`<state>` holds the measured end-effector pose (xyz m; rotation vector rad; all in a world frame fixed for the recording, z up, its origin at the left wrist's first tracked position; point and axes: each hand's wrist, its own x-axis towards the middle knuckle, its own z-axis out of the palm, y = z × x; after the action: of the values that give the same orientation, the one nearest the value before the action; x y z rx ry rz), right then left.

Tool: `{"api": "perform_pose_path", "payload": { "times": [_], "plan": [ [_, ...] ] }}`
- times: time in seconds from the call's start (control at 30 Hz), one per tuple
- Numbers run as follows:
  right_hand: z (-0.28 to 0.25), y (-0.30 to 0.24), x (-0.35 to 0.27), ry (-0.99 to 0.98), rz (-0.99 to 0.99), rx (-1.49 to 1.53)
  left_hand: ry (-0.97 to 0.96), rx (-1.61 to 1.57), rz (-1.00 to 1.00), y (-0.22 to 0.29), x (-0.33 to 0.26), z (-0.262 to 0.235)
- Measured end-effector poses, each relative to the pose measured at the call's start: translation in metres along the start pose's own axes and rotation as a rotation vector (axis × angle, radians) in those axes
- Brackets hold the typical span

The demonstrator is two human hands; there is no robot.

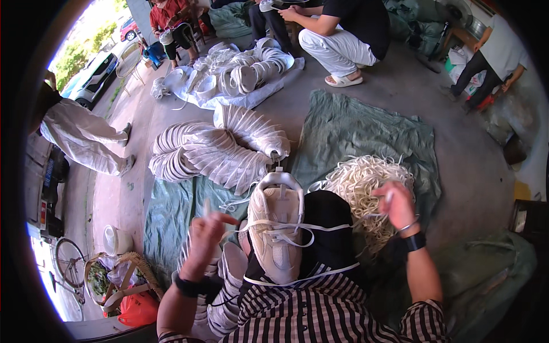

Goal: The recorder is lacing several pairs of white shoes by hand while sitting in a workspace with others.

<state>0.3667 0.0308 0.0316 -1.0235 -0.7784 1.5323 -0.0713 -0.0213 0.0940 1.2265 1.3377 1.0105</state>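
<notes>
A pale sneaker (277, 226) rests toe-away on the person's lap, upright, between the 2 raised hands. A white lace (320, 227) runs through its upper eyelets and stretches out to both sides. The left hand (203, 237) is held up just left of the shoe, fingers pinched closed on one end of the lace, which pokes up above the fingertips. The right hand (396, 204) is lifted well to the right of the shoe, fingers closed on the other end of the lace, so the lace is taut across the shoe's tongue. Just behind the right hand lies a heap of loose laces (360, 183) on a green tarp (354, 131). Beyond the shoe's toe, long rows of stacked white shoes (217, 151) curve across the floor. More white shoes (220, 297) lie by the person's left knee. Farther back another pile of shoes (240, 71) sits on a white sheet, with a seated person (343, 34) working beside it.
</notes>
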Motion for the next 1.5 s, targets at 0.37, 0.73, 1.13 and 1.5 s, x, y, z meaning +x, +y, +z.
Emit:
{"api": "perform_pose_path", "payload": {
  "times": [0.37, 0.73, 1.13, 1.5],
  "plan": [
    [0.078, 0.007, 0.015, 0.038, 0.245, -0.011, -0.12, -0.194, 0.036, -0.028, 0.017, 0.07],
    [0.119, 0.013, -0.042, -0.344, 0.096, -0.509, -0.004, 0.604, 0.462, -0.017, -0.004, 0.063],
    [0.139, 0.041, -0.031, -0.255, -0.477, -0.779, -0.245, 1.058, 0.81, 0.013, 0.016, 0.05],
    [0.134, 0.015, 0.011, -0.403, 0.516, 0.161, -0.329, 1.035, 0.826, 0.008, 0.022, 0.047]
  ]
}}
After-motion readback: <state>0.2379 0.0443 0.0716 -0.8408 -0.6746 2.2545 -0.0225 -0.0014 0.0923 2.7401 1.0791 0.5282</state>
